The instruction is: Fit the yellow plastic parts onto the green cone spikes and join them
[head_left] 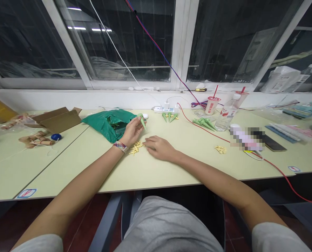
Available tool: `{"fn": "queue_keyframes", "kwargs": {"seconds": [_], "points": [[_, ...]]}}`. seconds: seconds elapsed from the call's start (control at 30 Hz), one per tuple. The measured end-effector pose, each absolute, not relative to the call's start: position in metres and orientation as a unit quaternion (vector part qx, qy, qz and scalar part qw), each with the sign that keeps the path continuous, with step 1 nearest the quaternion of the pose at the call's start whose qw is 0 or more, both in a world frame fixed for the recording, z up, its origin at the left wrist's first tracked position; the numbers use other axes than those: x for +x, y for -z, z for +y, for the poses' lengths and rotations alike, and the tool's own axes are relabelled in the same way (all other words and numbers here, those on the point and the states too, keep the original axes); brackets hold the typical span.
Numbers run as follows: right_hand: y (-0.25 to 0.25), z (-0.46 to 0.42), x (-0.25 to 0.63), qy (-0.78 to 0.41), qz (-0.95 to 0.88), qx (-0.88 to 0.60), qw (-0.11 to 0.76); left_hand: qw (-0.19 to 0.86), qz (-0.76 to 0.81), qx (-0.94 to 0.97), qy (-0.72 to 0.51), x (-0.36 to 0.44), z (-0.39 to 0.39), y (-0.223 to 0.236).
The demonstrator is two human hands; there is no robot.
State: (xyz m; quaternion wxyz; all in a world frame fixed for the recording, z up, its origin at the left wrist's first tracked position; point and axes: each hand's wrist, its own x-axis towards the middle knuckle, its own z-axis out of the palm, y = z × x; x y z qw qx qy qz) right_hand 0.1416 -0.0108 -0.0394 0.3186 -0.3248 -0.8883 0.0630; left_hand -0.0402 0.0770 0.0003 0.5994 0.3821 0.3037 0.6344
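My left hand (pixel 133 131), with a woven bracelet at the wrist, pinches a light green cone-shaped plastic piece (pixel 142 122), narrow tip pointing down. Below it on the table lies a loose pile of small pale yellow plastic pieces (pixel 135 148). My right hand (pixel 159 148) rests at the right edge of this pile, its fingers bent and drawn together. Whatever is at those fingertips is too small to make out. Just behind my left hand, an opened green plastic bag (pixel 111 123) shows more green inside.
Similar green cones (pixel 169 117) lie by a white power strip (pixel 163 109), with another green group (pixel 204 123) near a water bottle (pixel 227 113). More yellow pieces (pixel 220 149) sit right. A red cable (pixel 274 164) crosses the table. Cardboard (pixel 60 120) and wooden toys (pixel 37 138) lie left.
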Motion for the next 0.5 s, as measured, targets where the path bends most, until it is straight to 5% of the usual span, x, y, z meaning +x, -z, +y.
{"fn": "queue_keyframes", "kwargs": {"seconds": [0.5], "points": [[0.039, 0.017, 0.189, -0.053, -0.821, -0.484, 0.296, 0.620, 0.312, 0.428, -0.578, -0.034, 0.068, -0.003]]}}
